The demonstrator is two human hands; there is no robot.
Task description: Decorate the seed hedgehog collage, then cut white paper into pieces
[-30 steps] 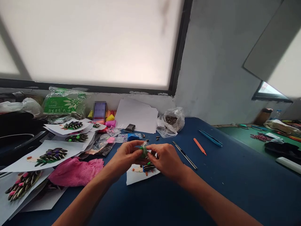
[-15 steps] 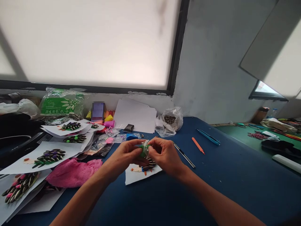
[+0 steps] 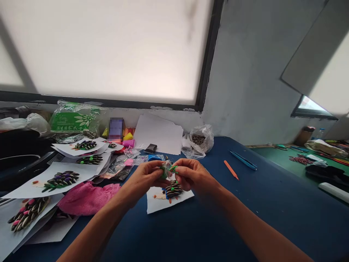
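My left hand (image 3: 148, 174) is closed around a small clear plastic wrapper (image 3: 168, 169) with green modeling clay in it. Between the thumb and forefinger of my right hand (image 3: 193, 173) is a bit of green clay (image 3: 173, 169), right beside the wrapper's mouth. Below both hands lies a white sheet (image 3: 160, 206) bearing a hedgehog-like picture (image 3: 174, 189) of striped sunflower seeds, with blue, orange and green clay parts. My right fingers cover part of the sheet's upper edge.
Finished-looking seed pictures (image 3: 62, 180) on paper pile up at left, near a pink cloth (image 3: 89, 198). A bag of seeds (image 3: 198, 140) stands by the wall. Rightward lie an orange pen (image 3: 231, 170) and blue tweezers (image 3: 243, 160). Clay packets (image 3: 128, 143) sit at the back.
My right hand has drawn slightly away from the wrapper, with green clay now showing in its fingertips. More of the seed picture is visible, including a green dot.
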